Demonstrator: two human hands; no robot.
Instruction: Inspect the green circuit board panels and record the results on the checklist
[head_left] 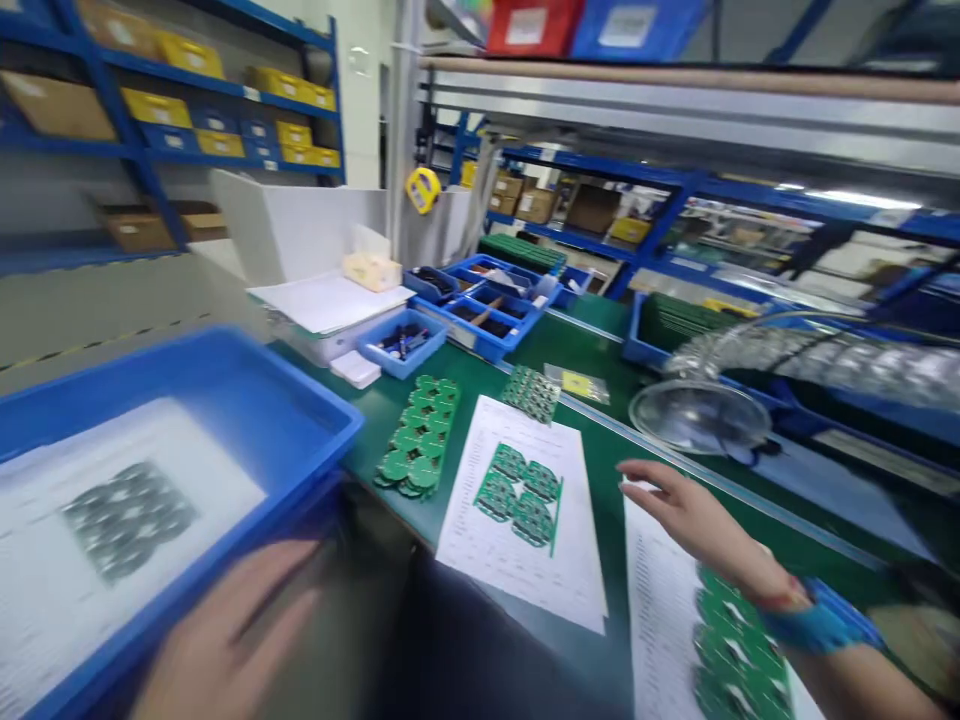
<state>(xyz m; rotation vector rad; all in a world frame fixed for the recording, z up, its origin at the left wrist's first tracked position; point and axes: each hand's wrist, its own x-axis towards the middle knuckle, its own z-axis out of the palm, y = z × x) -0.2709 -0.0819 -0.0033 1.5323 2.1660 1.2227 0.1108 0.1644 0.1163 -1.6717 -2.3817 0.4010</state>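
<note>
My left hand (225,640), blurred by motion, grips the near rim of a blue plastic tray (247,400), which is tilted. In the tray lie a printed white sheet (90,540) and a dark, blurred circuit board panel (127,520). My right hand (697,525) hangs open, fingers apart, just above a white paper (660,600) with green circuit boards (739,640) on it. Left of that paper lies a printed sheet (517,510) with several green boards on it. A loose pile of round green circuit boards (420,440) sits further left.
The green bench top (480,400) holds blue compartment trays (487,310), a small blue bin of parts (397,340) and a white box (300,230). A clear plastic dome (697,415) stands at the right. Blue shelving with boxes lines the background.
</note>
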